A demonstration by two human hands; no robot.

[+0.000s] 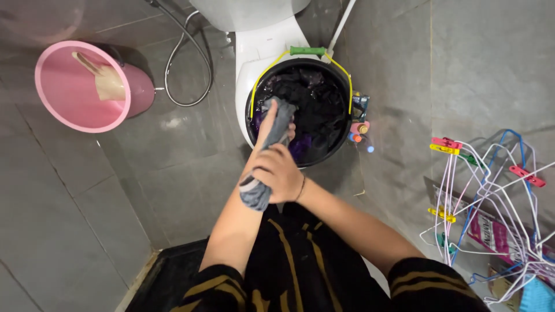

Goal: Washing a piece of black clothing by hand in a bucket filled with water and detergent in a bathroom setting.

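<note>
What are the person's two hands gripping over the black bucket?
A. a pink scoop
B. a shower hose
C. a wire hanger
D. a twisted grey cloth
D: both the left hand and right hand clasp a twisted grey cloth above the black bucket of dark laundry.

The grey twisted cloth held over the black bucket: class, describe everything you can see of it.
The grey twisted cloth is a wet-looking fabric wrung into a tight rope with paler streaks at its near end. It slants from above the round black plastic bucket, full of dark laundry, back toward the person. The left hand clasps its far end and the right hand closes round its near part, a stub poking out below that grip. Only the hands touch it.
</note>
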